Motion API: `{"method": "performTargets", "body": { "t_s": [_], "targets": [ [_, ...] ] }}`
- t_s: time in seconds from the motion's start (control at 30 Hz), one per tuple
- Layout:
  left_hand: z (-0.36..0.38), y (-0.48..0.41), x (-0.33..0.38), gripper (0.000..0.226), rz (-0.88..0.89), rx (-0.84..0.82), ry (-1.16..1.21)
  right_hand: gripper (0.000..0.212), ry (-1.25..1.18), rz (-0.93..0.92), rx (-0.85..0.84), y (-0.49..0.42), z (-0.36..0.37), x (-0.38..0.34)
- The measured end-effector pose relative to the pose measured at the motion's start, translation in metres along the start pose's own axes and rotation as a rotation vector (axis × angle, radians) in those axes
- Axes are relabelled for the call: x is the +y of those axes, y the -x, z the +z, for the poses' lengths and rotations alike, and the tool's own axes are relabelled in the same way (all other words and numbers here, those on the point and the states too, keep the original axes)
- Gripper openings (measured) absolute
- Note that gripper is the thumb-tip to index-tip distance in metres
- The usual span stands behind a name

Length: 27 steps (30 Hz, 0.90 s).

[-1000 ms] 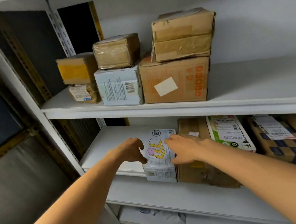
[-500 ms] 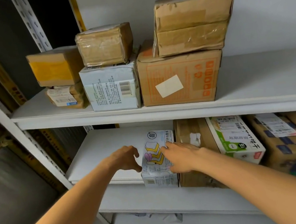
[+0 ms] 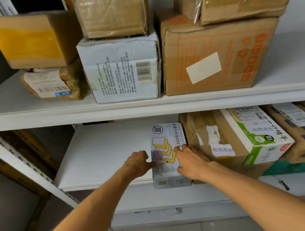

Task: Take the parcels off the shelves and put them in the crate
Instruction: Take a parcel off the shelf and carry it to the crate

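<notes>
Drawn in closer than a moment ago: left hand (image 3: 137, 163) curled round box (image 3: 166, 134) edge, right hand (image 3: 189, 160) flat-fingered on top. Ready to lift out.

Even soft indoor light, dim left edge, wide-angle bending at borders, slight blur throughout.

A white toast box (image 3: 167, 152) lies flat on the middle shelf (image 3: 102, 153), front end poking over the edge, tight against a taped carton (image 3: 197, 126). On the top shelf (image 3: 11, 106), brown parcels (image 3: 112, 10) sit stacked on a barcoded box (image 3: 122, 70) and an orange-printed carton (image 3: 217, 56)
</notes>
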<state>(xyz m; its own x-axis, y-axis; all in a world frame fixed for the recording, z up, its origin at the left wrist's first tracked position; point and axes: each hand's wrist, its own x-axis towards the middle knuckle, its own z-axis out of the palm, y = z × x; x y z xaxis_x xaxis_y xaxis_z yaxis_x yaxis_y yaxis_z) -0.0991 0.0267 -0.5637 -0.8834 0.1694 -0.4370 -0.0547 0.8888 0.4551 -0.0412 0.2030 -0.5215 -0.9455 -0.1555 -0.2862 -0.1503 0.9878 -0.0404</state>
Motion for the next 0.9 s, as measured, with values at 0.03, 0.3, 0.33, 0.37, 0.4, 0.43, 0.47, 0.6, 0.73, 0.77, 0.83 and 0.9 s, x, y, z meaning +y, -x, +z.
{"method": "performTargets", "body": {
  "t_s": [0.03, 0.3, 0.33, 0.37, 0.4, 0.43, 0.47, 0.6, 0.73, 0.77, 0.83, 0.9],
  "targets": [
    [0.004, -0.004, 0.001, 0.061, -0.013, 0.002, 0.082, 0.062, 0.009, 0.016, -0.007, -0.003, 0.006, 0.0],
    [0.016, -0.026, 0.003, 0.052, -0.139, -0.126, 0.631, 0.054, -0.1, 0.038, 0.054, -0.017, 0.049, 0.002],
    [0.014, -0.026, 0.001, 0.051, -0.14, -0.128, 0.647, 0.056, -0.143, 0.041, 0.104, -0.018, 0.051, 0.001],
    [0.013, -0.025, -0.001, 0.05, -0.141, -0.122, 0.646, 0.058, -0.186, 0.05, 0.161, -0.019, 0.052, 0.0],
    [0.011, -0.025, -0.003, 0.047, -0.14, -0.11, 0.628, 0.061, -0.221, 0.059, 0.217, -0.02, 0.052, -0.002],
    [0.01, -0.025, -0.006, 0.044, -0.133, -0.099, 0.596, 0.065, -0.257, 0.067, 0.26, -0.022, 0.051, -0.005],
    [0.009, -0.024, -0.009, 0.041, -0.126, -0.091, 0.569, 0.07, -0.311, 0.073, 0.286, -0.025, 0.051, -0.008],
    [0.003, -0.019, -0.02, 0.03, -0.138, -0.087, 0.663, 0.103, -0.648, 0.172, 0.265, -0.043, 0.04, -0.02],
    [-0.002, -0.011, -0.027, 0.037, -0.092, -0.15, 0.748, 0.118, -0.82, 0.309, 0.109, -0.06, 0.029, -0.018],
    [-0.002, -0.008, -0.028, 0.038, -0.06, -0.173, 0.76, 0.118, -0.807, 0.322, 0.095, -0.061, 0.029, -0.018],
    [-0.001, -0.003, -0.031, 0.041, -0.008, -0.2, 0.792, 0.115, -0.746, 0.305, 0.07, -0.061, 0.027, -0.023],
    [0.003, 0.003, -0.034, 0.051, -0.005, -0.196, 0.822, 0.114, -0.72, 0.274, 0.039, -0.059, 0.028, -0.026]
  ]
}}
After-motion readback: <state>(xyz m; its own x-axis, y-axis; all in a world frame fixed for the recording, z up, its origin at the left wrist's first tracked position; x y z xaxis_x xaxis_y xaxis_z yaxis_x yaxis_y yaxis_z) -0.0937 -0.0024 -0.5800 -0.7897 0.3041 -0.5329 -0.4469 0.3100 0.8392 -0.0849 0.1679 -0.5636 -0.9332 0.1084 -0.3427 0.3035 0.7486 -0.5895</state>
